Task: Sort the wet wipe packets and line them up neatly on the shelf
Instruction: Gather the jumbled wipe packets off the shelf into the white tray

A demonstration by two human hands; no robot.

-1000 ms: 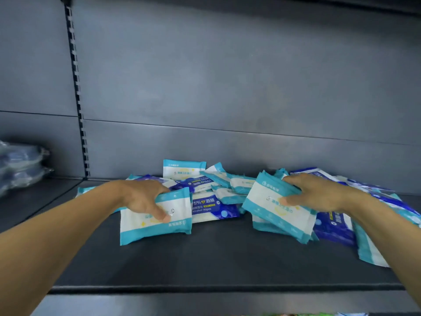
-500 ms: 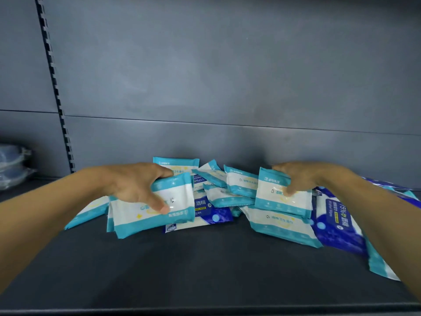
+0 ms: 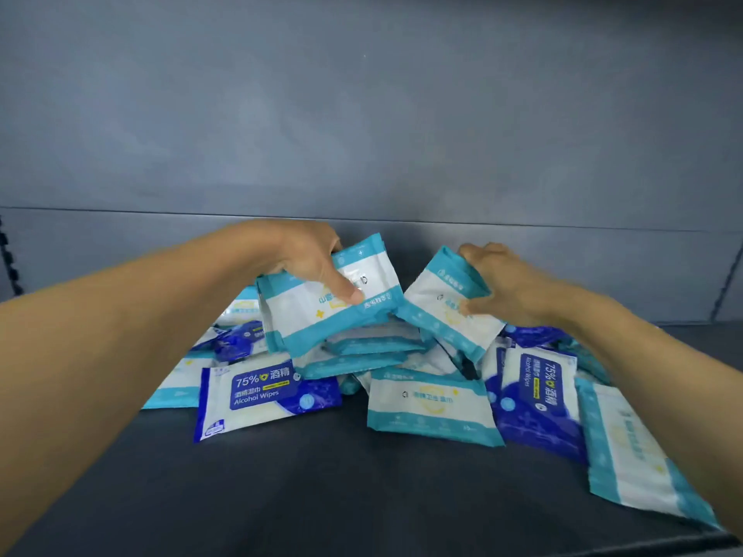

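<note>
A loose pile of wet wipe packets lies on the dark shelf (image 3: pixel 321 488). Some are teal and white, others dark blue and white. My left hand (image 3: pixel 309 259) grips a teal packet (image 3: pixel 317 315), lifted and tilted above the pile's middle, with what looks like another packet behind it. My right hand (image 3: pixel 502 283) holds a second teal packet (image 3: pixel 438 307), tilted, its lower corner touching the left one. Below them lie a blue alcohol wipes packet (image 3: pixel 261 396), a flat teal packet (image 3: pixel 430 408) and another blue packet (image 3: pixel 538 396).
The grey back panel (image 3: pixel 362 134) of the shelf rises right behind the pile. A long teal packet (image 3: pixel 635 452) lies at the right under my forearm. Bare dark shelf runs along the front. A slotted upright (image 3: pixel 10 259) shows at the far left edge.
Both hands have lifted their teal packets up off the pile and brought them together toward the middle. The view has moved closer and to the right.
</note>
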